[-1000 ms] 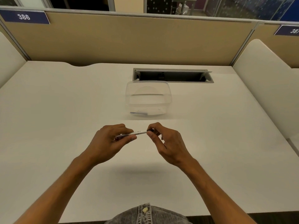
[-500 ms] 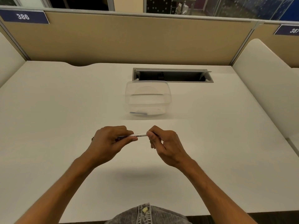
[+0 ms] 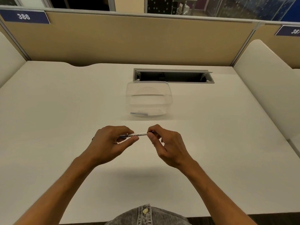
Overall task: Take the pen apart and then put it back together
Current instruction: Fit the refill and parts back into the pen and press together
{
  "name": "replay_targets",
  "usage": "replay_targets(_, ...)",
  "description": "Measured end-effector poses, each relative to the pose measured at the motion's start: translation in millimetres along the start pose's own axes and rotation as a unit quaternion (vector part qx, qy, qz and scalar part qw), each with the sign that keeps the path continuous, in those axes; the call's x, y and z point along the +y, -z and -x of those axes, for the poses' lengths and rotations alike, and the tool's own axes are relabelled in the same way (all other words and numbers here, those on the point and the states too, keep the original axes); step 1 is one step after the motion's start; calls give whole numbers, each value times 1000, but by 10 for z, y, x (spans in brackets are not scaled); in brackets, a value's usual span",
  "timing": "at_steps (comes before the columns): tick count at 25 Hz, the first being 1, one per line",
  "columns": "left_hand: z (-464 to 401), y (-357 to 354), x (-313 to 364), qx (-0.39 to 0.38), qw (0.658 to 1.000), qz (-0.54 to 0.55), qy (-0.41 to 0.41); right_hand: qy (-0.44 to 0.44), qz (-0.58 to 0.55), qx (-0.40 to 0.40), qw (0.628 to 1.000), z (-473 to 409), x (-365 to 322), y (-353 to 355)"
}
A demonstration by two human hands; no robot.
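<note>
Both hands up over desk point(image 3: 65, 159). Left hand point(image 3: 107, 143) wraps pen point(image 3: 135, 135), fingers curled tight round barrel, thumb pressing underneath. Pen level, white barrel running rightward out of left fingers. Right hand point(image 3: 167, 146) pinches dark end between thumb and forefinger, other fingers loosely curled. Clear tub point(image 3: 148, 99) beyond fingertips, well apart.

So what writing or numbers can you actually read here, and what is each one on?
"386": white digits on the blue tag at the partition's top left.
"38", then a digit cut by the frame edge: blue tag at the right.
"WHITE BOARD": on the pen, held by the left hand and right hand.
The pen's dark band and small print: too blurred to read.
</note>
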State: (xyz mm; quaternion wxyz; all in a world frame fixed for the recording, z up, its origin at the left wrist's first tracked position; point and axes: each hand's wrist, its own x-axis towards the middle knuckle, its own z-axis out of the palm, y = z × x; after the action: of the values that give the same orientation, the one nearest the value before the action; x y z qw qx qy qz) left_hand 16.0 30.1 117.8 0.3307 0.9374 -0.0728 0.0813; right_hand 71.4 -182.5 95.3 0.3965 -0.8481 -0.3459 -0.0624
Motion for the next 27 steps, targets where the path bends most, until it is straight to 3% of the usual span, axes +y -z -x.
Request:
replay_targets(5,-31,13,21,-44,999,18,3,51,32,7,998,6,8,16)
replay_targets(9,-28,-10,26,-31,998,46,-5,53,34,7,998,25,-19,21)
replay_targets(13,2,-2,36,14,998,38,-38,1,-24,-13,1000,29,-65,-2)
replay_targets(18,10,36,91,38,993,-52,-99,-149,-193,-40,969,-11,-113,-60)
replay_targets(23,-33,69,84,21,998,-15,-60,-51,-46,2,998,20,-116,-1)
replay_targets(27,-45,96,63,-7,999,42,-30,55,44,32,997,27,-111,43)
